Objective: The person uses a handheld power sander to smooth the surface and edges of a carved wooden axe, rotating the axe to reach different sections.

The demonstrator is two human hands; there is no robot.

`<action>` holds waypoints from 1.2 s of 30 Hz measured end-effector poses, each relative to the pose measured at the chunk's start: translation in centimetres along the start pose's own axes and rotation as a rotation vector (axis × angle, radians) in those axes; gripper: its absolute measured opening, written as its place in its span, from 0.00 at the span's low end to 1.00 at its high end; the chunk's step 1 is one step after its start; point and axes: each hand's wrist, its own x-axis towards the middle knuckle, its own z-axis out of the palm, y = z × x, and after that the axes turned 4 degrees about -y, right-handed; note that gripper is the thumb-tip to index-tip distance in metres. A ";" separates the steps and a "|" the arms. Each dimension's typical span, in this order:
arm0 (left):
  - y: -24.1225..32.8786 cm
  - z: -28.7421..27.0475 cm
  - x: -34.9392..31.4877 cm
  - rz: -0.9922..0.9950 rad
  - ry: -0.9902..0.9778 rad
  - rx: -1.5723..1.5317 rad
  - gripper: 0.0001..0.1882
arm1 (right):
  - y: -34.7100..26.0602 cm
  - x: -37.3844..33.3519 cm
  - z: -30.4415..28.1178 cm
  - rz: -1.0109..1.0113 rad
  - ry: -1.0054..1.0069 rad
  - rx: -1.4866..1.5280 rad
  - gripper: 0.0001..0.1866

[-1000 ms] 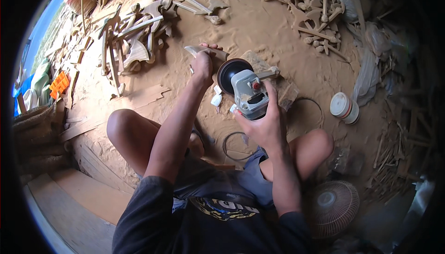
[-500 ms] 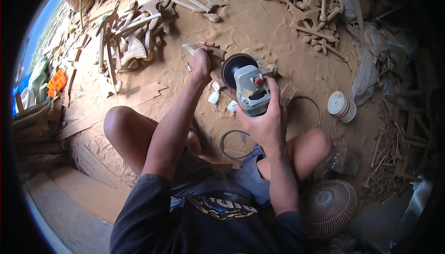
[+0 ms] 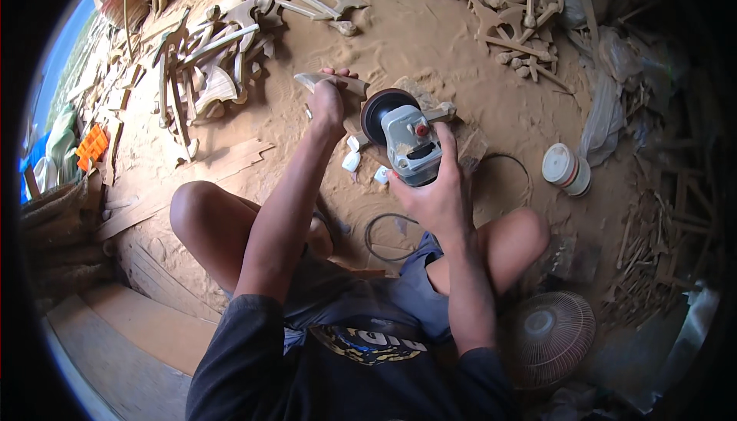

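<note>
My left hand (image 3: 328, 106) is stretched out ahead, closed around a pale, curved bone piece (image 3: 353, 88). The piece's narrow tip points left, and its broad end lies close to the disc of an angle grinder (image 3: 412, 138). Whether piece and disc touch, I cannot tell. My right hand (image 3: 436, 200) wraps the rear of the grinder's grey body, its thumb on the left side and a finger along the right. The dark round disc (image 3: 378, 116) faces up and left. Small white pieces (image 3: 351, 161) lie on the sand beside it.
Piles of bones lie at the far left (image 3: 219, 87) and far right (image 3: 522, 18). A white tub (image 3: 564, 168) stands right of my knee, near a black cable (image 3: 522, 161). A round fan grille (image 3: 549, 336) is at the lower right; wooden boards (image 3: 142, 321) lie lower left.
The whole view has shifted slightly to the left. Both hands keep their holds, and the bone piece and grinder stay nearly the same relative to each other.
</note>
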 end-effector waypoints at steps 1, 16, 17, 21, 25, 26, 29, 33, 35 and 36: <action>-0.2 0.4 -0.4 0.003 -0.007 -0.005 0.22 | 0.2 0.2 -0.1 -0.002 0.009 -0.005 0.46; 0.3 -1.1 1.3 -0.018 0.028 -0.016 0.23 | 3.7 1.2 -0.4 0.061 0.064 0.107 0.48; 0.4 -1.0 1.2 -0.026 0.038 -0.019 0.23 | 3.8 1.2 -0.4 0.070 0.042 0.123 0.49; 0.2 -0.3 0.8 -0.017 0.074 0.021 0.18 | 4.9 1.4 -0.5 0.025 0.025 0.224 0.51; 0.2 -1.2 1.8 -0.034 0.127 0.015 0.14 | 5.4 1.8 -0.3 -0.018 0.043 0.264 0.50; 0.2 -1.7 2.3 -0.045 0.145 -0.004 0.13 | 5.5 2.0 -0.2 -0.032 0.051 0.267 0.50; -0.1 -2.1 3.0 -0.060 0.179 -0.024 0.11 | 6.4 2.6 -0.2 -0.031 0.055 0.269 0.50; -0.1 -2.4 3.4 -0.097 0.201 -0.035 0.09 | 7.1 3.0 -0.3 0.064 -0.037 0.308 0.51; -0.2 -2.1 3.3 -0.104 0.197 0.001 0.08 | 7.9 3.1 0.1 0.016 -0.003 0.264 0.51; -0.2 -2.1 3.3 -0.105 0.198 0.002 0.08 | 8.0 3.1 0.3 -0.033 0.025 0.223 0.51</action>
